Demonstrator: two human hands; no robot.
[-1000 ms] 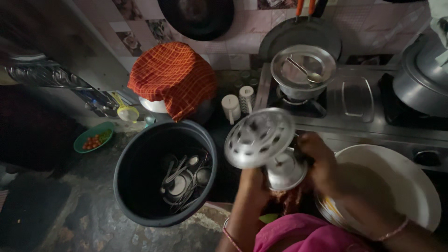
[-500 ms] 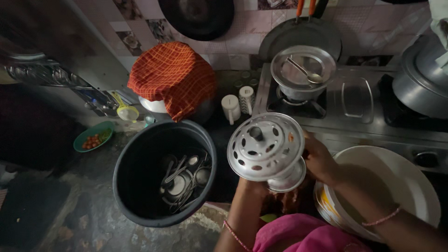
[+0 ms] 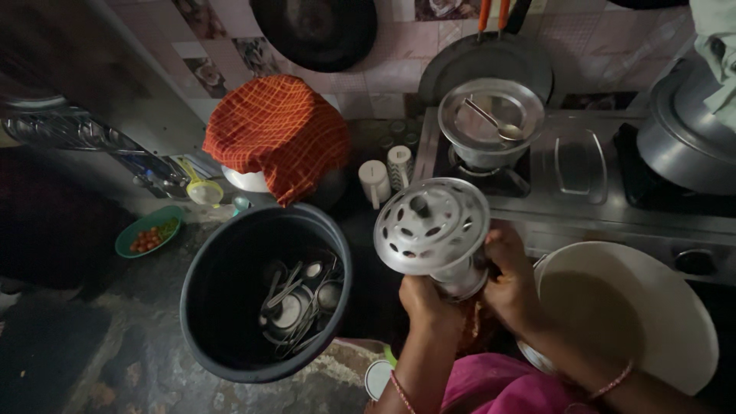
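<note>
Gripping the steel press (image 3: 433, 230) with both our left hand (image 3: 425, 295) and right hand (image 3: 510, 280) closed around its barrel, we hold it in the air just right of the black bucket (image 3: 230, 322). Wet fingers could slip, we judge, dropping it onto the utensils (image 3: 295, 307) inside. Its round perforated disc faces us, shiny, with teardrop holes.
</note>
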